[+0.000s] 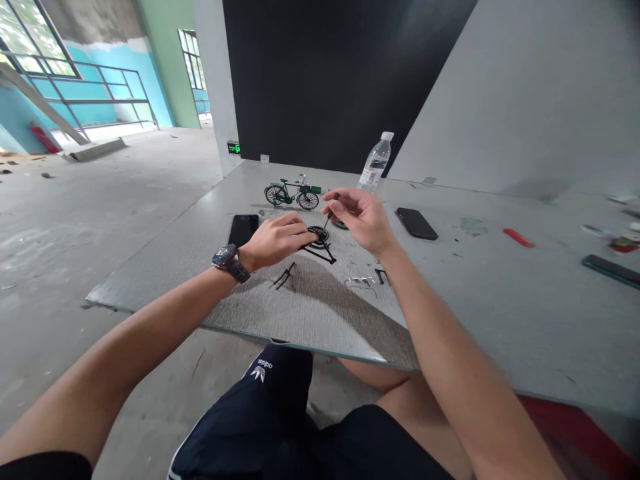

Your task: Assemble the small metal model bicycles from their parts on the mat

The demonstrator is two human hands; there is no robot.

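Note:
My left hand (281,239) is closed on a small black model bicycle frame (324,253) with a spoked wheel (317,235) against it. Between the thumb and fingers of my right hand (361,217) is a small screwdriver (329,215), its thin shaft pointing down at the wheel. Behind my right fingertips lies another black wheel (341,225), partly hidden. A black fork-shaped part (285,275) rests on the table nearer to me. Silvery small parts (361,283) and a black part (381,276) lie below my right wrist. Farther back stands a green model bicycle (293,193).
The grey table (165,267) bears a dark phone (243,229) at left and another phone (416,223) at right. A water bottle (376,162) stands at the back. Farther right are a red object (519,237) and a dark green flat object (611,270).

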